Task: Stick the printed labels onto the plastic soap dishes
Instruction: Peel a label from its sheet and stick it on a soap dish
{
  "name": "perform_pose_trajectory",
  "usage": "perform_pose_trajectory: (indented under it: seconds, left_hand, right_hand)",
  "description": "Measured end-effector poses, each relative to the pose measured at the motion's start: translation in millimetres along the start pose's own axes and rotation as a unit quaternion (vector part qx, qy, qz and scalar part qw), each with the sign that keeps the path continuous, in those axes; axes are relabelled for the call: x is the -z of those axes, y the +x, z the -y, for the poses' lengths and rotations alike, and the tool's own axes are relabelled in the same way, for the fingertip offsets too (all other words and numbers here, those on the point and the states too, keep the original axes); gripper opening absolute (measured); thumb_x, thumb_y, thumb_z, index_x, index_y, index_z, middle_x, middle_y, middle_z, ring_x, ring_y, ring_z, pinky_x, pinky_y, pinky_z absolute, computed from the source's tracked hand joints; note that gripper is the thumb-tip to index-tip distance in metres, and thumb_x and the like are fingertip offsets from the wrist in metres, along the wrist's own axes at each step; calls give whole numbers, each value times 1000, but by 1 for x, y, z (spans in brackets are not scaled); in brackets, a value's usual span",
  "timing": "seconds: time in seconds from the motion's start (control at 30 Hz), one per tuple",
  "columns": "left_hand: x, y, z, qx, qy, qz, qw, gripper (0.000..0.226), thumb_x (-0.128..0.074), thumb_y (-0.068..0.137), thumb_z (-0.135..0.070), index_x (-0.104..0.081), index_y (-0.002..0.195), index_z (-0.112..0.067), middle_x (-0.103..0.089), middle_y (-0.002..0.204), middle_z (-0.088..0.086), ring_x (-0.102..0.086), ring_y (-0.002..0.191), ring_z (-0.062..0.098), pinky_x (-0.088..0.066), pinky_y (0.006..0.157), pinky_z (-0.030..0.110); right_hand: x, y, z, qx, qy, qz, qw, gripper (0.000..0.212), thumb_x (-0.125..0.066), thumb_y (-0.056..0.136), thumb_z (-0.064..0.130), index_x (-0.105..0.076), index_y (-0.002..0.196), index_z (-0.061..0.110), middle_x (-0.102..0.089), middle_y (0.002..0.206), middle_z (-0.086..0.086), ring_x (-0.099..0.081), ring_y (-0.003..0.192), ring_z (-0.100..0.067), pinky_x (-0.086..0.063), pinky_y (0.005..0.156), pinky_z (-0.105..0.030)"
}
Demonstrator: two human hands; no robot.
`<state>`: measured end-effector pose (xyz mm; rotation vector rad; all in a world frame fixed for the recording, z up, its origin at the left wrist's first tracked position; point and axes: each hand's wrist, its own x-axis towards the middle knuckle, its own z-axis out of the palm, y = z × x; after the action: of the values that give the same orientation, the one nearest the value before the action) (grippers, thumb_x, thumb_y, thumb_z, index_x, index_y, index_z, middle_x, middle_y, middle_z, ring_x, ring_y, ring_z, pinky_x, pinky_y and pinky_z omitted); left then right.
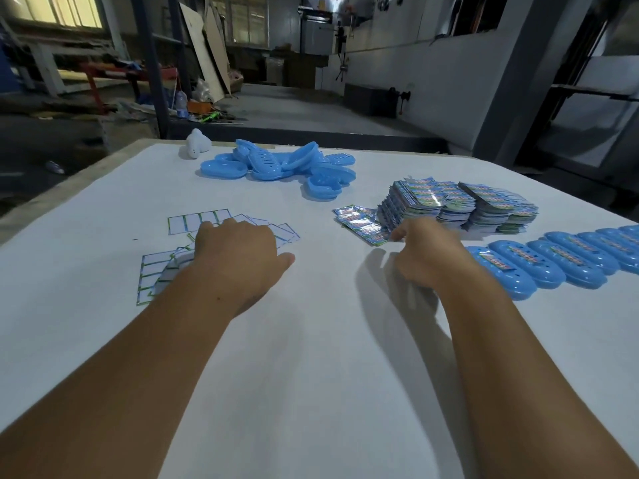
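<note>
White worktable [311,340], factory floor: right hand [428,257], fingers curled, reaches loose label sheet [363,224] just ahead; grasp unclear. Left hand [238,250] flat on spent backing sheets [198,221]. Unlabelled soap dishes [276,162] beyond.

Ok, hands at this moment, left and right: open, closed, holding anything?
Left hand: open, resting on the empty label sheets, holding nothing visible.
Right hand: blurred, reaching at the loose label sheet; grip cannot be told.

Head view looks forward and down, close over the table [311,340]
</note>
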<state>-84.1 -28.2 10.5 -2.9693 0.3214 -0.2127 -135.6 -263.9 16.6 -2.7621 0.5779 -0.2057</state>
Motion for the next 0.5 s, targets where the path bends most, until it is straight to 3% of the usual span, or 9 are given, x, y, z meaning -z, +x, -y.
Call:
perform_pose_trajectory:
  seconds: [0.1, 0.3, 0.4, 0.5]
  left_hand:
    - [-3, 3, 4, 21, -10, 7, 1000, 46, -30, 96, -65, -51, 96, -24, -61, 108, 3, -49, 102, 23, -36, 93, 43]
    - [-8, 10, 10, 46, -44, -30, 998, 55, -30, 99, -62, -57, 125, -22, -56, 131, 6, -46, 125, 27, -35, 100, 46]
    - [-8, 18, 10, 30, -124, -102, 987, 43, -36, 101, -52, -58, 124, -24, -61, 125, 3, -52, 118, 25, -38, 97, 44]
    - [-9, 22, 13, 35, -329, -183, 926, 30, -44, 101, -41, -67, 107, -22, -70, 101, -2, -62, 97, 22, -49, 89, 42]
  right_hand:
    - [-8, 0, 5, 20, 15, -8, 1000, 51, -62, 86, 12, -61, 134, 25, -60, 136, -8, -52, 126, -36, -47, 103, -38]
    - [-23, 4, 31, 111, 43, -63, 991, 40, -62, 90, 22, -64, 130, 22, -61, 128, -7, -55, 120, -30, -45, 100, -37]
    - [-32, 17, 54, 152, 40, -74, 985, 47, -58, 93, 24, -55, 140, 20, -55, 137, -7, -51, 126, -31, -43, 104, -38]
    - [-43, 39, 76, 153, 67, -62, 984, 54, -56, 96, 25, -45, 148, 17, -48, 148, -6, -47, 132, -30, -39, 109, -41]
